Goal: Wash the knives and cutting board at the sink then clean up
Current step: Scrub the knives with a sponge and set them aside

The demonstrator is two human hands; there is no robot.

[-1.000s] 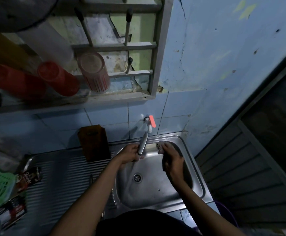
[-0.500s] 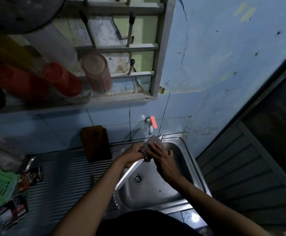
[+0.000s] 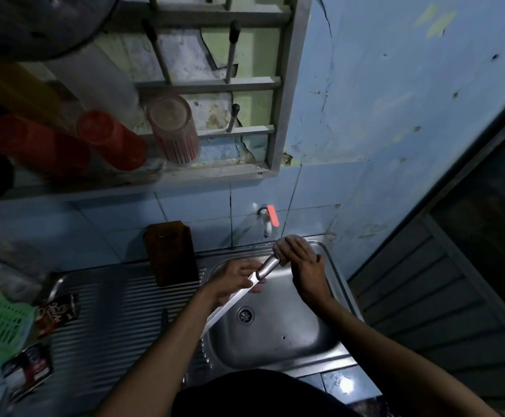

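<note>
Over the steel sink I hold a long knife with a metal handle, its blade slanting down and to the left. My left hand grips the blade just below the handle. My right hand holds a pale sponge wrapped over the end of the handle, right below the wall tap with its orange lever. A brown wooden cutting board stands on the drainboard and leans on the tiled wall, left of my hands.
The ribbed drainboard carries a thin dark object, two sachets, and a green basket at the far left. Red cups and a striped glass lie on the wall rack above. A dark door stands right.
The knife swung from upright under the tap to slanting down-left. My left hand slid from the handle onto the blade, and my right hand brought the sponge onto the handle end.
</note>
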